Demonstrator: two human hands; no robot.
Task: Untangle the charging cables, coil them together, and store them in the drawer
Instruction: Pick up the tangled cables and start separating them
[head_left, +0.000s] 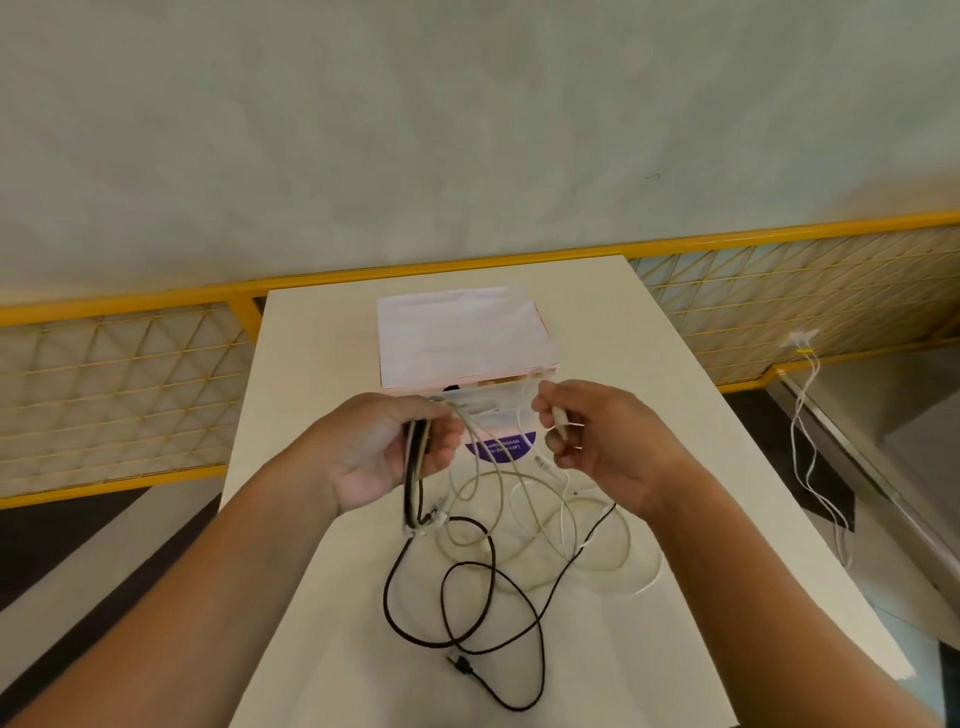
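My left hand (387, 449) is closed around a bunch of cable ends, black and white together, held upright above the white table (311, 597). My right hand (597, 439) pinches the plug end of a white cable (558, 423). Loose loops trail below both hands onto the table: a black cable (467, 608) with its plug near the front, and pale white cables (545, 540) overlapping it. Behind the hands stands a white and pink box (462, 338) with its drawer (501, 431) pulled out toward me, a purple label showing on it.
The table is narrow, its left and right edges falling away to a dark floor. A yellow mesh railing (130, 384) runs behind it. Another white cable (810, 457) hangs from a wall socket at the right.
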